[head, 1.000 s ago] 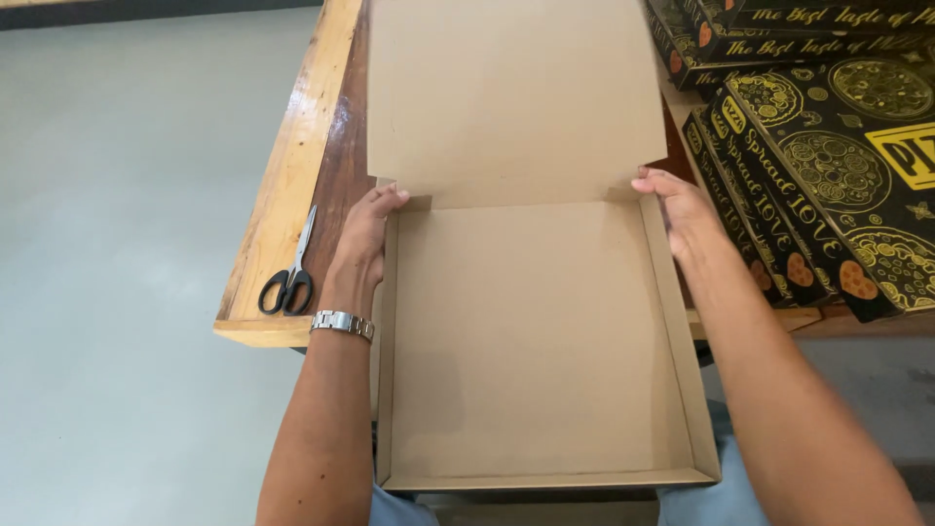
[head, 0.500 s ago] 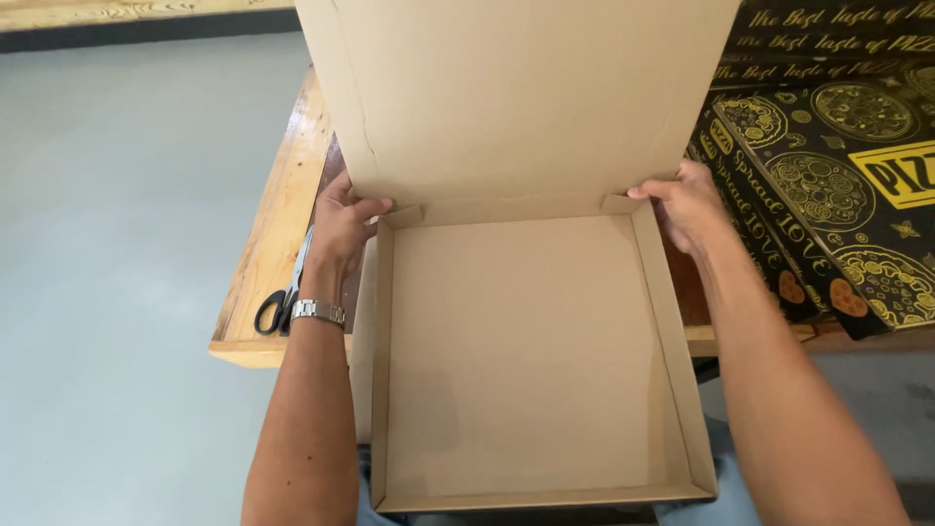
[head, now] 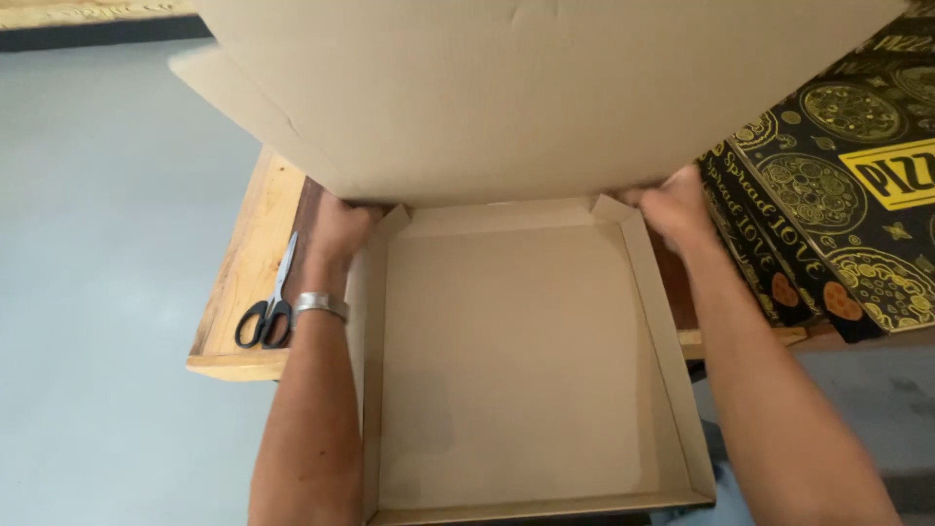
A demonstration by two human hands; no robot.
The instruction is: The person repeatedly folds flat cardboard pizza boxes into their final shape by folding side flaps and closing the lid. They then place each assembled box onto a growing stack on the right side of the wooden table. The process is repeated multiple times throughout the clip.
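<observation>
A plain brown cardboard pizza box lies open in front of me, its tray with raised side walls reaching off the wooden table's near edge. Its lid is swung up toward me and fills the top of the view. My left hand grips the box at the back left corner, by the folded corner flap under the lid. My right hand grips the back right corner the same way. A metal watch is on my left wrist.
Black-handled scissors lie on the wooden table left of the box. A stack of flat black printed pizza boxes with gold patterns sits at the right. Grey floor spreads to the left.
The lid has swung up from flat toward me, hiding the far table. Both hands shifted to the back corners under the lid, where corner flaps now stand folded.
</observation>
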